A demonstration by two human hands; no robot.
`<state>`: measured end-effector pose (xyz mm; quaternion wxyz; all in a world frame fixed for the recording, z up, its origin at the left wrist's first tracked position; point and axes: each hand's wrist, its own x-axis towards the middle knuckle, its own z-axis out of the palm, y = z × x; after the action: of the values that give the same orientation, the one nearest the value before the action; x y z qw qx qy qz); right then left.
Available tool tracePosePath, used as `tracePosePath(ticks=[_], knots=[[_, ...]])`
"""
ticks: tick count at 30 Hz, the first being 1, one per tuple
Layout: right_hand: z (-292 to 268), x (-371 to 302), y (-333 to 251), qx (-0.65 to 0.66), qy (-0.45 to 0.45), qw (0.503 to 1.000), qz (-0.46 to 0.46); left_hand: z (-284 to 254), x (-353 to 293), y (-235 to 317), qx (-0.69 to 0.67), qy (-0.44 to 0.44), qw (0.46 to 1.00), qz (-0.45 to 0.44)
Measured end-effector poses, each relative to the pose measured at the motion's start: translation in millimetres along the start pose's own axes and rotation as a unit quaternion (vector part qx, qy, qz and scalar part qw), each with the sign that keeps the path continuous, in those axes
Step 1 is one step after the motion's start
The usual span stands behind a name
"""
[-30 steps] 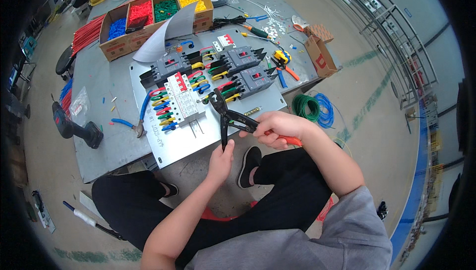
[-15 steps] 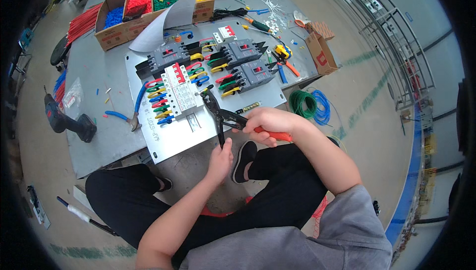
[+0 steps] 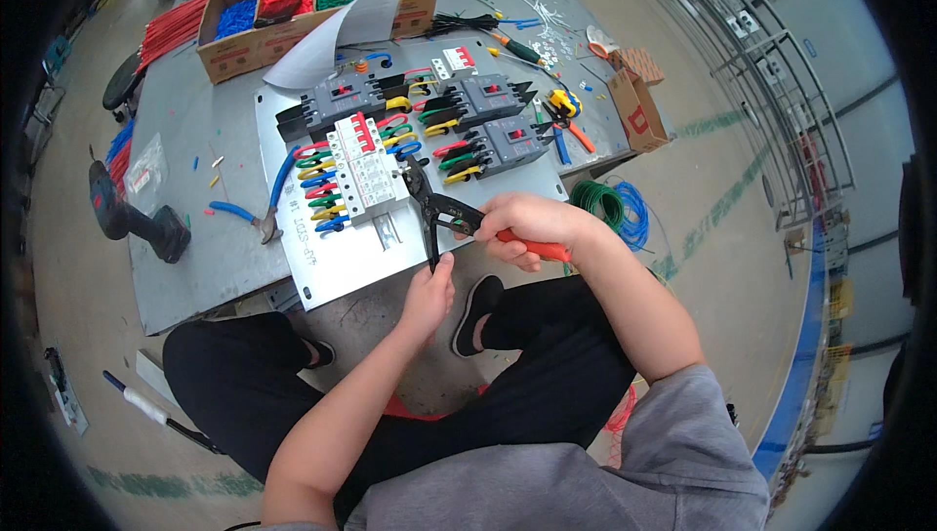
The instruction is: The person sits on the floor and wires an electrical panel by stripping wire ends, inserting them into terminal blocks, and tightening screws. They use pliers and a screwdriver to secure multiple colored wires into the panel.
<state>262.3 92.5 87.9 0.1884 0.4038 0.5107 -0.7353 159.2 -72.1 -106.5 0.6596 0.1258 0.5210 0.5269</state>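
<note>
Black crimping pliers (image 3: pixel 454 212) span my two hands over the near edge of a white metal mounting plate (image 3: pixel 361 258). Around the red-sleeved handle, my right hand (image 3: pixel 527 226) is closed. My left hand (image 3: pixel 427 299) grips the lower end of the other, black handle, and the handles are spread apart. The plier head sits beside the right side of a white row of miniature circuit breakers (image 3: pixel 359 168) with red toggles; what its jaws hold, if anything, is too small to tell. Short red, green, yellow and blue wire loops (image 3: pixel 330 206) stick out of that row's left side.
Grey moulded-case breakers (image 3: pixel 512 143) stand behind on the plate. Blue-handled cutters (image 3: pixel 262 224) and a cordless drill (image 3: pixel 137 214) lie left. A divided cardboard box (image 3: pixel 293 38) of coloured caps is at the back. A tape measure (image 3: pixel 563 103) lies right; wire coils (image 3: pixel 597 204) are beyond the table edge.
The view has shifted slightly. Both hands and the pliers have moved a little toward the plate, and my right hand now covers the brass terminal strip seen before. Both grips stay closed.
</note>
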Motion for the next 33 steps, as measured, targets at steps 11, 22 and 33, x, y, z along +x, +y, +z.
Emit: tracePosePath(ticks=[11,22,33], knots=[[-6,6,-11,0.002,0.005,1.000,0.012,3,-1,3,-0.010,-0.001,1.000,-0.010],[-14,-3,-30,0.047,-0.019,0.999,-0.016,10,-1,4,-0.081,-0.052,0.995,-0.011],[-12,-5,-37,0.046,-0.024,0.999,-0.001,9,-9,11,0.099,-0.018,0.995,-0.002]])
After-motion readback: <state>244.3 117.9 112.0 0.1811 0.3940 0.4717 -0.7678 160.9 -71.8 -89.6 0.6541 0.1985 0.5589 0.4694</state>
